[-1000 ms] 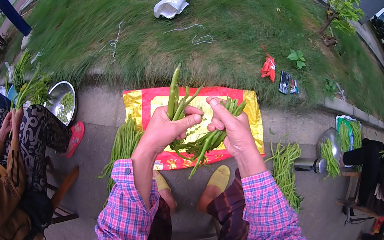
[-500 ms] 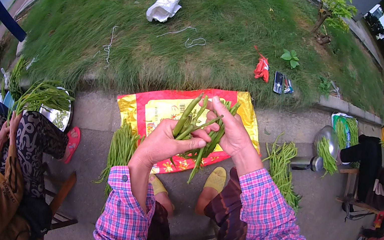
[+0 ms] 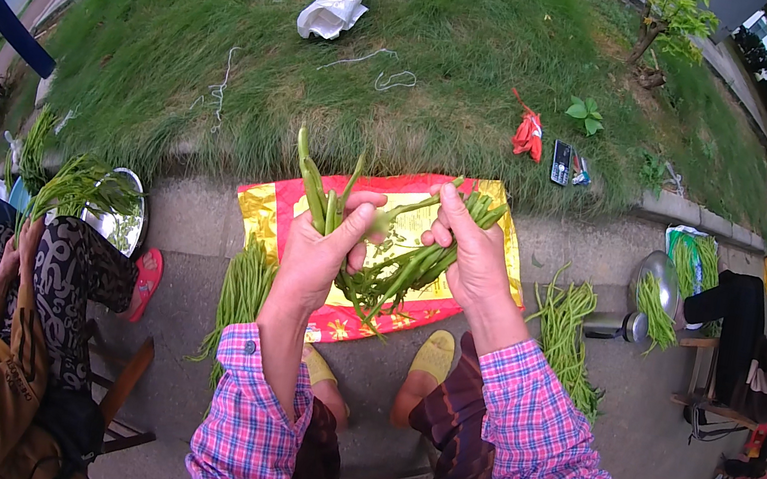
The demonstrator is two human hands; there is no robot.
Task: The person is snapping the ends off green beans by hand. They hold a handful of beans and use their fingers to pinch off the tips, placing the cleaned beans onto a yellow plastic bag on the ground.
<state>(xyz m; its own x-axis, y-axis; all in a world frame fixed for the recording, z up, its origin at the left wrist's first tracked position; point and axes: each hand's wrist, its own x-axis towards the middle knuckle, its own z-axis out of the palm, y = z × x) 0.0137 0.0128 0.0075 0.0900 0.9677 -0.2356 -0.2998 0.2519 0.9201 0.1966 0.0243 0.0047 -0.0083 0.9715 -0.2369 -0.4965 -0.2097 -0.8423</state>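
- Both hands have drawn apart since the earlier frame, when their fingers met over the beans: the left hand [image 3: 317, 244] is now farther left, the right hand [image 3: 472, 254] slightly shifted, and a gap shows above the red-and-gold printed sheet [image 3: 258, 213].
- Yardlong beans [image 3: 419, 268] hang over the sheet, held in both hands. The right hand is closed on a bunch, which droops leftward until its lower ends pass beneath the left hand.
- The left hand grips a few thick bean lengths [image 3: 312, 179], which now stand up and lean outward over the sheet's left part; its inner fingertips are blurred.
- One bean juts from the right thumb and forefinger across the gap; whether its end touches the left hand I cannot tell.
- Step in hand, as I judge it: breaking the beans into shorter pieces. The next move seems to call for a steady right-hand hold and a fresh left-hand pinch that drops none of the gathered lengths.
- Beside the sheet, one bean heap [image 3: 239, 302] lies to its left and another heap [image 3: 570, 340] to its right.
- Beyond the sheet's far edge, on the grass, lie a red plastic bag [image 3: 529, 136] and a black mobile phone [image 3: 561, 163].
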